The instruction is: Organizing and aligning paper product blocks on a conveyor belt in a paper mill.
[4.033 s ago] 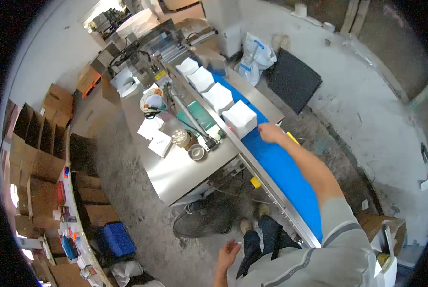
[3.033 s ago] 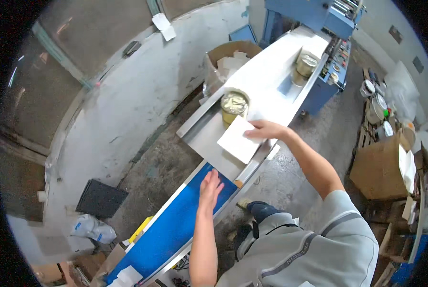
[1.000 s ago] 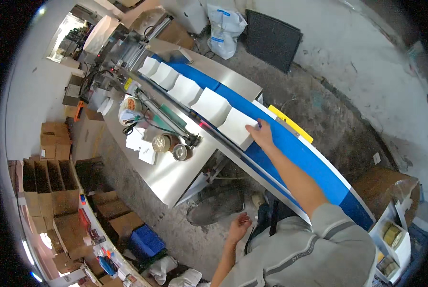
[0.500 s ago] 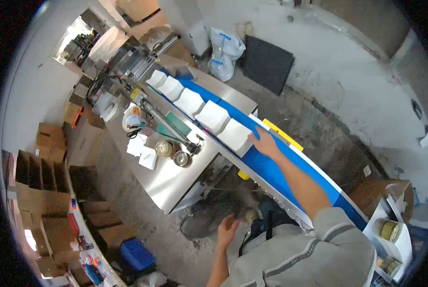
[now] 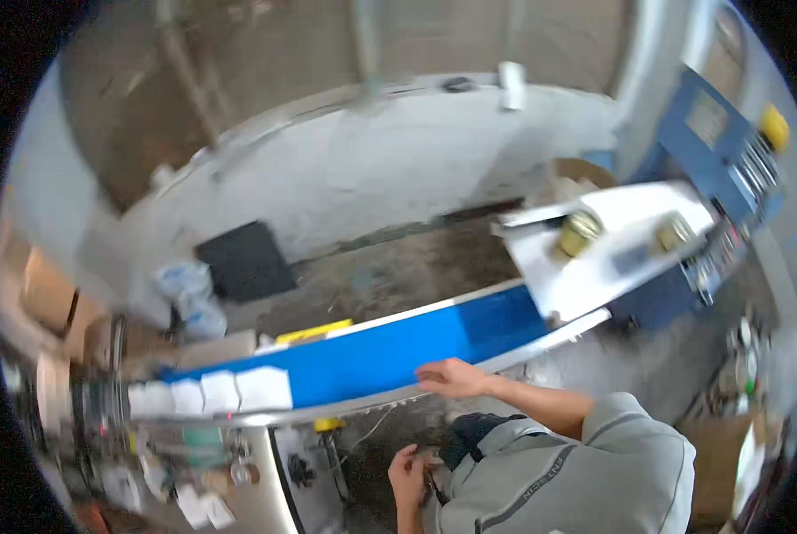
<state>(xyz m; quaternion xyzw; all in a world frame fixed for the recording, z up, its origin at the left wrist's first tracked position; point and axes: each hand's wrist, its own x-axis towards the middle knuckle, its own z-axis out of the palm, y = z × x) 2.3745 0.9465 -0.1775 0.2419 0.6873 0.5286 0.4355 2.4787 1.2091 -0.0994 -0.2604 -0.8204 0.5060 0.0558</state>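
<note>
A long blue conveyor belt (image 5: 390, 351) runs across a grey concrete room. The right hand (image 5: 452, 377) rests flat and empty on its near edge, well apart from the white packets (image 5: 238, 390) riding in a row at the left. The left hand (image 5: 407, 473) sits low by the lap, and I cannot tell its grip.

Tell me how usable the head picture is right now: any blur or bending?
Head view: motion blur smears everything, worst at the left edge; the white packets on the blue belt lose their outlines. Fisheye bows the belt into an arc. Right hand and left hand remain recognisable. No strong glare.

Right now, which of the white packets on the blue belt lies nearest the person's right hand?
The rightmost white packet, at the row's end facing the right hand; the others lie further left.
</note>
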